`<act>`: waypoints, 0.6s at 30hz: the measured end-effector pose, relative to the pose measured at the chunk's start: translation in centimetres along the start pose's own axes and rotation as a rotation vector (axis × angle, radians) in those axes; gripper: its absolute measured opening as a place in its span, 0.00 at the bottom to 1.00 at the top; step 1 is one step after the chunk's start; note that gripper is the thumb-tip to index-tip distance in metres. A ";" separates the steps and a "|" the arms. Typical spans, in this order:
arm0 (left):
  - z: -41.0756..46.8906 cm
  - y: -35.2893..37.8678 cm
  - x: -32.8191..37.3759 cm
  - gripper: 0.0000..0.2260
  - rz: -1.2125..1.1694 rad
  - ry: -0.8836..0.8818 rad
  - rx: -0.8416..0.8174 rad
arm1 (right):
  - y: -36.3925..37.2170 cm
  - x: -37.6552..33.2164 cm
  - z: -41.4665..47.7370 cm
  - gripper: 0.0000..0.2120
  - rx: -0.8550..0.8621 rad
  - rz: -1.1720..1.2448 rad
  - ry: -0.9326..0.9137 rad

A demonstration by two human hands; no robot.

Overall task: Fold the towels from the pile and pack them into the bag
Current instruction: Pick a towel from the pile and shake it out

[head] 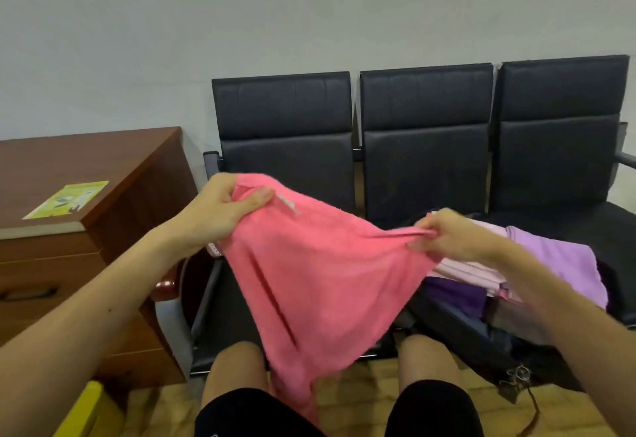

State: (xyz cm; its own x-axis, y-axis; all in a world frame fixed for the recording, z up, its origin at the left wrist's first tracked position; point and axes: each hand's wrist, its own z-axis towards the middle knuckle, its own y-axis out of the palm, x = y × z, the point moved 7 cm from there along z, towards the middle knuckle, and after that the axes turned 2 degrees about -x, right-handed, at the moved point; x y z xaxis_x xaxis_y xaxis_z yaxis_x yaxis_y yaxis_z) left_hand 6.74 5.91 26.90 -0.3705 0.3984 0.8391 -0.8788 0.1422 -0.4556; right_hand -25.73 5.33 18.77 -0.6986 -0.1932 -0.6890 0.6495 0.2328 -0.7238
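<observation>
Holding one pink towel [320, 285] spread before three black seats [426, 147], we grip its upper edge with both hands: our left hand [220, 213] clutches one corner and our right hand [447, 233] pinches the other. Three more towels, a pale pink towel [461, 268], a lilac towel [557, 254] and a dark purple towel [454, 294], lie by one dark bag [481, 337].

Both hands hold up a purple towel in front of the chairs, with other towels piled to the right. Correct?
No: the head view shows the held towel is pink, not purple. The left hand and right hand both grip it in front of the chairs, other towels piled to the right.
</observation>
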 end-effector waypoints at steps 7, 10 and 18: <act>-4.2 -2.9 -9.3 0.09 -0.242 -0.301 0.306 | -3.1 -4.9 -1.6 0.06 0.097 0.560 -0.145; -5.6 -1.4 -11.8 0.13 -0.431 -0.395 0.400 | -0.4 -2.4 -0.9 0.13 0.221 0.834 -0.003; -10.7 1.8 -18.0 0.15 -0.607 -0.625 0.510 | 8.9 3.0 -3.2 0.21 0.445 1.136 0.289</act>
State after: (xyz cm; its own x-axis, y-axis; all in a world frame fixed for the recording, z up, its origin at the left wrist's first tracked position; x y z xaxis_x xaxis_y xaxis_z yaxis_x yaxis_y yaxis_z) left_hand 15.04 8.65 7.78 0.2194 -0.1796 0.9590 -0.9409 -0.2990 0.1593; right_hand -23.03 9.89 10.37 0.3178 0.1342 -0.9386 0.9328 -0.2214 0.2842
